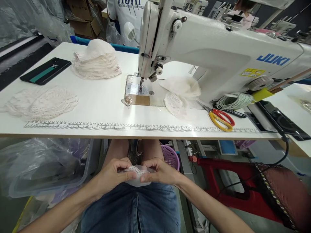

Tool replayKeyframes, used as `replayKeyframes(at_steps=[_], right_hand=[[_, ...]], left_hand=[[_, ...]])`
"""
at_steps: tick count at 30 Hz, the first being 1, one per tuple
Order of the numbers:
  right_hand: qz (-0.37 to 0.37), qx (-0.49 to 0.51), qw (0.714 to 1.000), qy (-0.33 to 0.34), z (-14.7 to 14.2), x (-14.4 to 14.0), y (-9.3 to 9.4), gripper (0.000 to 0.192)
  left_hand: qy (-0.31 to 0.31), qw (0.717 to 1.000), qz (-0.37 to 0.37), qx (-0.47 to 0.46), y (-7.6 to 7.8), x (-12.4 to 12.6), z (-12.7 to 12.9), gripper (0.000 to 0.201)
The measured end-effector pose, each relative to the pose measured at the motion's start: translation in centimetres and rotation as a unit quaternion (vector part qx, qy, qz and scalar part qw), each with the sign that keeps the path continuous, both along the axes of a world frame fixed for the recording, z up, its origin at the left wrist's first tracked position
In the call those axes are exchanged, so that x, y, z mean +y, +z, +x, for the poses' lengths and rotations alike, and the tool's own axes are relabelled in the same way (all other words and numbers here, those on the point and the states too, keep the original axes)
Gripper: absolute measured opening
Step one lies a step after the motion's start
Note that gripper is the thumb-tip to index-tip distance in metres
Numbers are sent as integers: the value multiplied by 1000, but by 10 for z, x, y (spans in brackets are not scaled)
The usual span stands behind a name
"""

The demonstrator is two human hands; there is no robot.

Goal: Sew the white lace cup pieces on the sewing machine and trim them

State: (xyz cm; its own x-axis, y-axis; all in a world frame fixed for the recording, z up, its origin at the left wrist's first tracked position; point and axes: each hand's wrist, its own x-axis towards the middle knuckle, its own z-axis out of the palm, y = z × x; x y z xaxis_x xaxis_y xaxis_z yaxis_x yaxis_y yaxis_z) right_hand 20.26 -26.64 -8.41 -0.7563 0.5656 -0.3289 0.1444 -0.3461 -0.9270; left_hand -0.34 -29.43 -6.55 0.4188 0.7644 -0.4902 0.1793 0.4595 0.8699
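Over my lap, my left hand (pixel 122 170) and my right hand (pixel 155 171) pinch a small piece of white lace-edged fabric (pixel 138 181) between thumbs and fingers. Its scalloped lace edge faces up, and the thumbs almost meet across it. Above on the tabletop, more white fabric pieces (pixel 175 103) lie on the sewing machine bed beside the needle. A stack of cream fabric pieces (pixel 97 61) stands left of the machine. Nearer the front left lies a loose pile of lace pieces (pixel 43 102).
The white sewing machine (pixel 209 38) spans the table's right half. Scissors (pixel 220 119), a coil of pale cord (pixel 234 101) and a printed ruler (pixel 109 126) lie near the front edge. A phone (pixel 46 70) lies left. Below stand a plastic bin (pixel 88 168) and a red stool (pixel 233 191).
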Motion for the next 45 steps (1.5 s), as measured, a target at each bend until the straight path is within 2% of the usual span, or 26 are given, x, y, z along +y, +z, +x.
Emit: replayKeyframes(at_steps=[3,8,17,22,26,33,41,45], right_hand=[[-10,18,999,26,0,3,3,34],[-19,59,998,32,6,9,7,30],[-43,80,996,5,10,6,12,25],[-23,57,998,-22,4,5,9,25],[-41,60,997,-32,4,4,5,28],[-86,71,993,-27,3,2,5,31],[-40,51,998,-13,-3,2,12,37],[9,42,999,21,-1,2,16,35]], left_hand=[[-5,998,-49,-40,4,1,-8,23],[41,990,-121,-55,8,3,-17,30],[58,983,-154,-84,8,6,-11,32],[61,984,-152,-65,14,7,-10,33],[58,981,-166,-78,14,6,-12,34],[29,986,-142,-87,9,5,-15,30],[5,992,-117,-49,17,11,-16,34],[-35,998,-59,9,23,14,-12,30]])
